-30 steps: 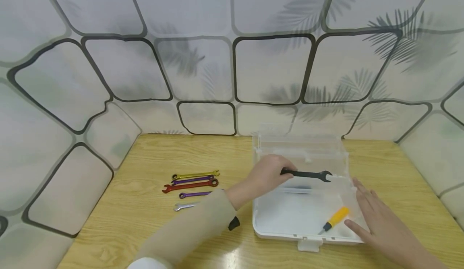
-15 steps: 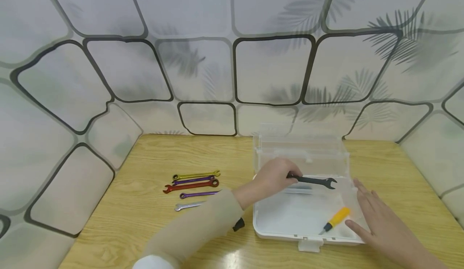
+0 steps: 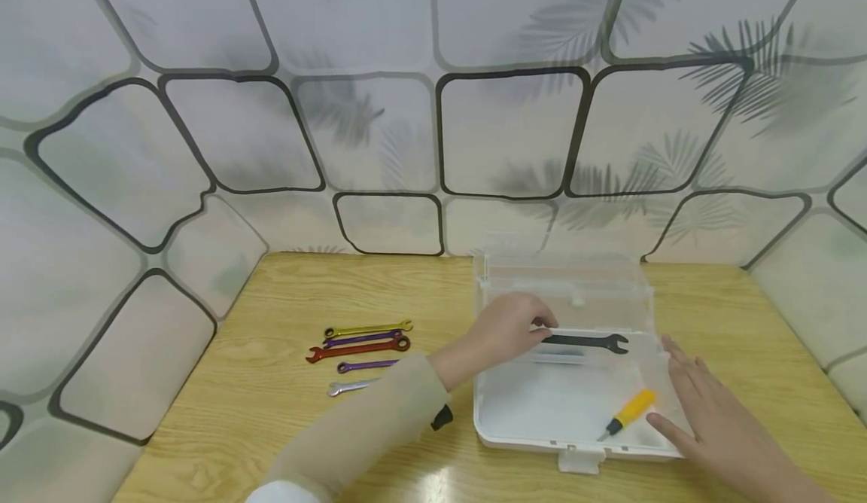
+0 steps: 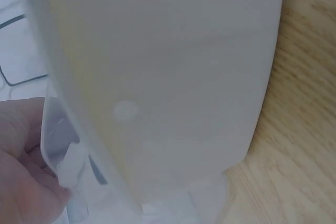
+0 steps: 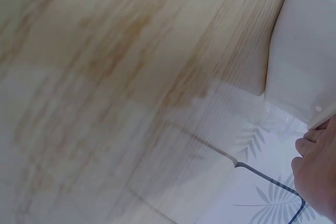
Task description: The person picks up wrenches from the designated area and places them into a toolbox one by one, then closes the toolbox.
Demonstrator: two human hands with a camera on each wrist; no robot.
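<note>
A black wrench lies along the back part of the open white box, its open-end jaw toward the right. My left hand is just at its left end, thumb and forefinger apart with a gap between them, loosely bent. In the left wrist view the left hand shows past the box wall, fingers loosely bent. A yellow-handled screwdriver lies in the box at front right. My right hand rests with straight fingers along the box's right wall.
Left of the box on the wooden table lie a yellow wrench, a red wrench, two purple wrenches and a silver wrench. A black tip shows beyond the left sleeve. The box's clear lid stands open behind.
The black wrench, held by the left hand earlier, has gone down into the back of the box, and the fingers have let go of it. The right hand stays put.
</note>
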